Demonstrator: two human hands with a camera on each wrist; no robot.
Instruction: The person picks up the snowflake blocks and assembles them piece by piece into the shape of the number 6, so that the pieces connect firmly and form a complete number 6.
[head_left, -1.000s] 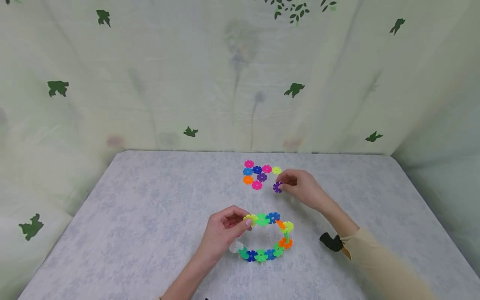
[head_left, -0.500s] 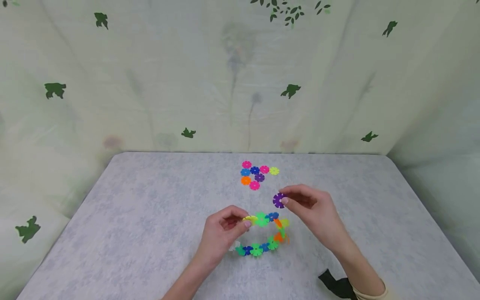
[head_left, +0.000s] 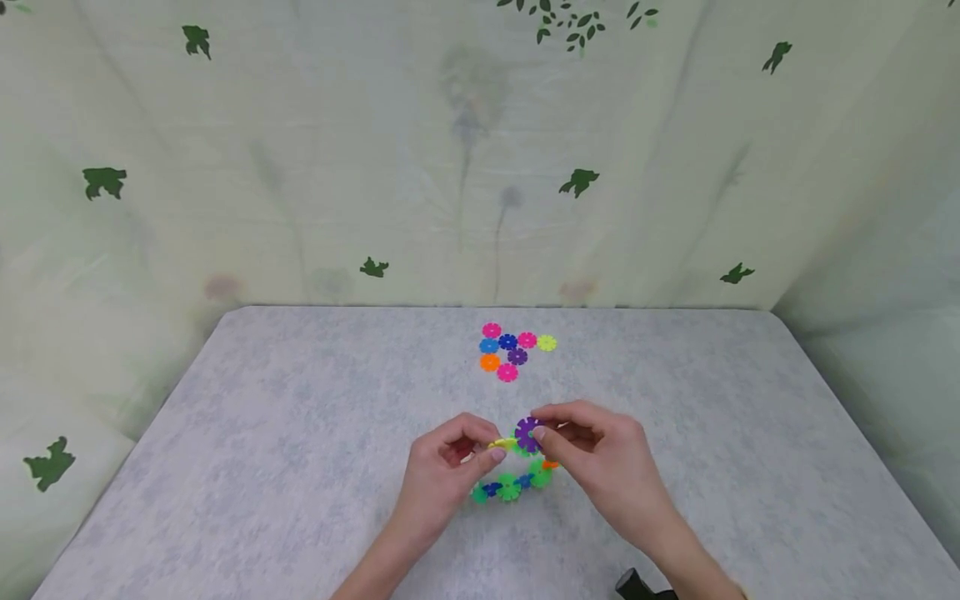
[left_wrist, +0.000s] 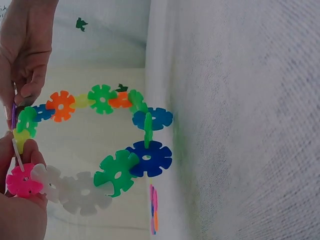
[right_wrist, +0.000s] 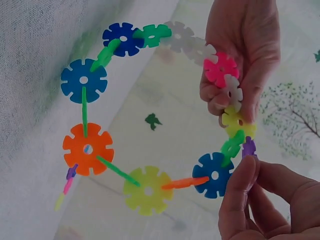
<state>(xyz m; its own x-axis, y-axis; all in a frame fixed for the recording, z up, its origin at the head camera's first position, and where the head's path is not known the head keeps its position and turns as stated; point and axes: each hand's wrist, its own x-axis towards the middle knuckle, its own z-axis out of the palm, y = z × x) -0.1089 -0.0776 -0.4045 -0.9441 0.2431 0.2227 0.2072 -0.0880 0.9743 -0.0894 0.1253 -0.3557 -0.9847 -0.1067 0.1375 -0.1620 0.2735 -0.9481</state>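
My left hand [head_left: 442, 479] pinches a yellow snowflake disc [right_wrist: 233, 123] in a ring of interlocked, notched plastic discs, raised off the table. Green [right_wrist: 117, 50], blue [right_wrist: 83, 87], orange [right_wrist: 88, 148], white and pink [right_wrist: 221, 68] discs make up the ring, which looks closed in the right wrist view. Between thumb and fingers my right hand [head_left: 611, 467] holds a purple snowflake disc [head_left: 527, 434]. It sits close beside the yellow disc and a green one; whether their notches engage, I cannot tell. In the head view the hands hide part of the ring.
Loose discs lie flat in a cluster beyond the hands, including a pink one [head_left: 507, 372], an orange one [head_left: 490, 362] and a yellow one [head_left: 547, 342]. They rest on a grey-patterned table [head_left: 300, 392]. A patterned curtain [head_left: 337, 167] hangs behind it.
My right hand has brought the purple disc from near the loose discs toward me and left, up to the ring. The left hand stays nearly in place while the ring tilts.
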